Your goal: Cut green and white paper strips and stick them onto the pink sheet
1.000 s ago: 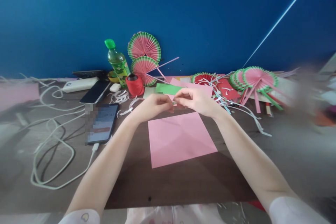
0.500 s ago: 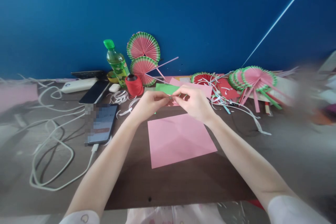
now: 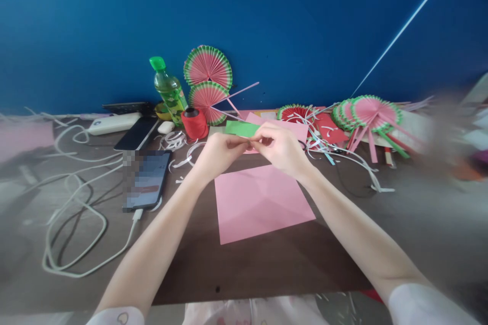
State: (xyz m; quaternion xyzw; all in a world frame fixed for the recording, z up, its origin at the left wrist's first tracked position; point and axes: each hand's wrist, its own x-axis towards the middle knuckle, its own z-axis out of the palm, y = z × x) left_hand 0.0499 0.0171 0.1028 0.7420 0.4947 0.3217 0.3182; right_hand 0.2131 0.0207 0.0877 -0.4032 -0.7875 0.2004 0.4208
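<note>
Progress, as far as you can judge it: partway. Two pink-and-green fans [image 3: 209,89] stand pleated against the blue wall [image 3: 267,20] at the back edge of your tabletop [image 3: 267,277]; a stack of similar fans [image 3: 375,111] lies toward the right end of that edge. These look done, or nearly so. Your large pink sheet [image 3: 263,208] lies flat mid-tabletop, toward the near edge, with no folds or cuts visible; it appears unworked. Behind it, toward the back edge, a green sheet [image 3: 238,128] and more pink paper [image 3: 295,128] lie partly hidden by your hands; no pleats seen in what shows.

Hands: your left hand [image 3: 220,153] and right hand [image 3: 281,146] meet above the gap between the large pink sheet and the green sheet. Each has thumb and forefinger drawn into a tight pinch, the two sets of fingertips touching or almost so. Whatever you pinch there is too small or too covered to identify; whether each grips it separately, cannot tell.

Alongside: red spool [image 3: 194,124] left of your hands, near the back edge; white paper strips [image 3: 354,152] scattered to their right.
</note>
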